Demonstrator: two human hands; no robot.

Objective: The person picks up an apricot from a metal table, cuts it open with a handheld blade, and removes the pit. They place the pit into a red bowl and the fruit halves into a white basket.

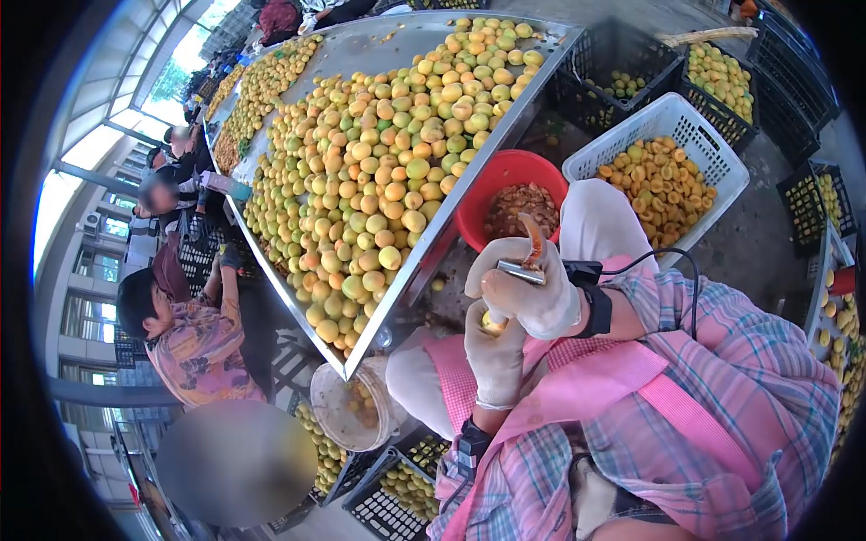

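Observation:
Both my hands wear pale gloves and meet in front of my lap. My right hand (pixel 547 293) is closed around a hand tool with a shiny metal barrel (pixel 521 271) and a curved orange-brown piece (pixel 534 239) sticking up from it. Just below, my left hand (pixel 494 361) grips a yellow apricot (pixel 492 323), mostly hidden by the fingers. Beyond my hands stands a red bucket (pixel 469 189) with brown pits or scraps inside. A white crate (pixel 722 149) beside my knee holds opened apricot pieces (pixel 663 185).
A metal-edged table (pixel 433 234) carries a heap of whole apricots (pixel 370 180). Black crates (pixel 613 68) stand at the upper right. A white bucket (pixel 338 415) lies tilted near my other knee, beside more crates (pixel 397 505). A co-worker (pixel 203 334) sits to the left.

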